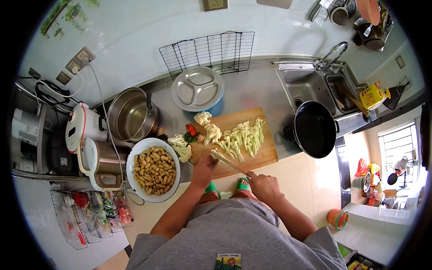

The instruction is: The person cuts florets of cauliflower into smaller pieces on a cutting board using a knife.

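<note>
My right hand (264,185) is closed round the handle of a knife (231,164), which is seen nearly edge-on and slants up to the left over the front of the wooden cutting board (265,150). At the board's front left, my left hand (204,166) has its fingers curled down close to the knife's far end; what they hold, if anything, is hidden. Cut cauliflower florets (243,137) lie spread across the board. Larger cauliflower chunks (202,118) sit at its left edge, by a red and green pepper (191,131). Another cauliflower piece (180,147) rests left of the board.
Left stand a white enamel basin (130,173) of peanuts, a steel pot (112,114) and a rice cooker (78,128). Behind the board, a divided steel plate (198,85) tops a blue container. A black pan (315,130) sits right, in front of the sink (306,81).
</note>
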The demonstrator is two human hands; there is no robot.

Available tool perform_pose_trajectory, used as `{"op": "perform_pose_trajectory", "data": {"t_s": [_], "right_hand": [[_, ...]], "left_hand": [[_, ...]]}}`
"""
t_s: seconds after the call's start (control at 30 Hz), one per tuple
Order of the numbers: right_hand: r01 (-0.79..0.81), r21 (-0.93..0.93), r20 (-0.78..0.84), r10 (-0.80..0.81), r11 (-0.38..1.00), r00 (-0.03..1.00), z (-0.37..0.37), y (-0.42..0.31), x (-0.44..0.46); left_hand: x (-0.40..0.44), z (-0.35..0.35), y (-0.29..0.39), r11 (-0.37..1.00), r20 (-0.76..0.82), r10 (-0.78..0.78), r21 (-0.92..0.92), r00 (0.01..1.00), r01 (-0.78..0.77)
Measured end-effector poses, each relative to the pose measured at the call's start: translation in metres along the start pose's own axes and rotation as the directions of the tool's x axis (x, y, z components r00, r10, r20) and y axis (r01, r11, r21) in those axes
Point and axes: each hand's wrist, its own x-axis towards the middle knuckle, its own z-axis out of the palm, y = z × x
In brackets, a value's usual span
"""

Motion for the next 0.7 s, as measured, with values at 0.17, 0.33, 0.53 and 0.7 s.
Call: {"op": "perform_pose_trajectory", "data": {"t_s": [0.17,0.33,0.53,0.7], "right_hand": [[0.031,-0.041,0.041,-0.03,0.999,0.999,-0.005,0.001,0.005],[0.029,-0.036,0.06,-0.027,0.999,0.998,-0.005,0.002,0.001],[-0.005,-0.062,0.092,0.01,0.998,0.996,0.01,-0.001,0.012],[0.003,-0.011,0.06,-0.002,1.0,0.998,0.034,-0.008,0.043]], "left_hand": [[0.001,-0.002,0.0,0.996,-0.024,0.055,0.064,0.998,-0.054],[0.0,-0.001,0.001,0.995,-0.022,0.075,0.064,0.997,-0.074],[0.001,0.004,-0.005,0.993,-0.014,0.088,0.079,0.996,-0.086],[0.001,-0.002,0.0,0.985,-0.014,0.108,0.136,0.994,-0.105]]}}
